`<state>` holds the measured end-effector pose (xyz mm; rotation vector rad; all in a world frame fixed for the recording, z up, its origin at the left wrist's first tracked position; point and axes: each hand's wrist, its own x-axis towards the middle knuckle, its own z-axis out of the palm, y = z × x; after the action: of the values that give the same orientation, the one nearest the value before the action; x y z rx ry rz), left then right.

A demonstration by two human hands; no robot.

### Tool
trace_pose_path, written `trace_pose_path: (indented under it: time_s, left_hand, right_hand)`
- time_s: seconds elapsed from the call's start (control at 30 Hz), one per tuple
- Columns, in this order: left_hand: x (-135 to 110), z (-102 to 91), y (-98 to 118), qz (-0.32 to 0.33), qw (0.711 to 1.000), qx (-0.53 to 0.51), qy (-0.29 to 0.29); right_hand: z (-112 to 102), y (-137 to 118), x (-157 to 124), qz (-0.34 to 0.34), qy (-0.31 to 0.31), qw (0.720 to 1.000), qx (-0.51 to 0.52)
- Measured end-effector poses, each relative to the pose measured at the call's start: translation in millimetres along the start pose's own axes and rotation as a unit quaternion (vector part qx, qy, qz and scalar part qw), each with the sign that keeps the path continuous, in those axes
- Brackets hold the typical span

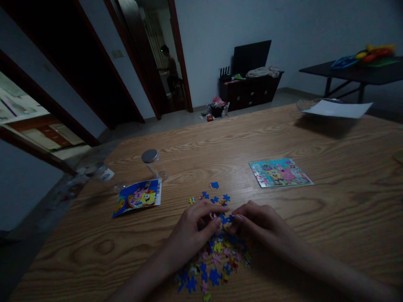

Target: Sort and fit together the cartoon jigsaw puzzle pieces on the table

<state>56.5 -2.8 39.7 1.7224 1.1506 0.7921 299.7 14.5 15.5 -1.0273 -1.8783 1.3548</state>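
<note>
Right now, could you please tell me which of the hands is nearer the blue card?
Left: the left hand is right of the blue card; the right hand is farther right.

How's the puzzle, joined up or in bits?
Mostly in bits: separate pieces lie scattered on the table. Some are covered, so I can't tell about those.

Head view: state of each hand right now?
Left hand: curled over puzzle pieces; grip cannot be told.
Right hand: closed, holding a blue puzzle piece.
</note>
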Motion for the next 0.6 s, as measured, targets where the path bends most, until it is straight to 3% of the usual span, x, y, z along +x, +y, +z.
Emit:
trace_pose_path:
  time_s: [0.23,0.4,0.6]
  left_hand:
    - [-0.9,-0.2,2.7,0.006,1.000,0.008,-0.010]
    - [-3.1,2.3,2.0,0.023,1.000,0.010,-0.017]
    - [-2.8,3.8,2.1,0.021,1.000,0.012,0.001]
  right_hand:
    - [1.7,-1.5,1.1,0.031,-0.028,0.994,0.096]
    - [-0.9,-6.8,4.1,-0.021,0.013,0.998,0.050]
    - [3.6,-2.1,3.3,0.055,-0.003,0.988,0.142]
